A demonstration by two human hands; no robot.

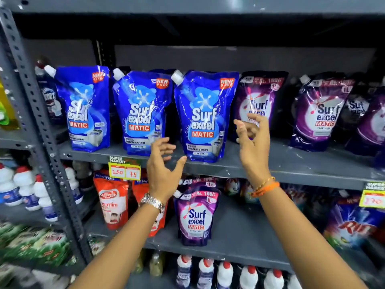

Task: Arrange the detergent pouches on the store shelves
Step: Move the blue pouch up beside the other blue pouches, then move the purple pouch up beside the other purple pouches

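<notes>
Three blue Surf Excel Matic pouches stand upright in a row on the grey upper shelf (291, 161): the left blue pouch (83, 109), the middle blue pouch (141, 113) and the right blue pouch (205, 115). To their right stand purple pouches (258, 101), with another purple pouch (321, 113) farther right. My left hand (164, 170) hovers open just left of the right blue pouch's base. My right hand (253, 140) hovers open just right of that pouch, in front of a purple one. Neither hand touches a pouch.
One purple Surf Excel pouch (195, 215) stands on the lower shelf beside red Lifebuoy refill packs (113, 205). White-capped bottles (225, 274) line the bottom shelf. A perforated metal upright (41, 130) rises at left. Yellow price tags (124, 171) hang on the shelf edge.
</notes>
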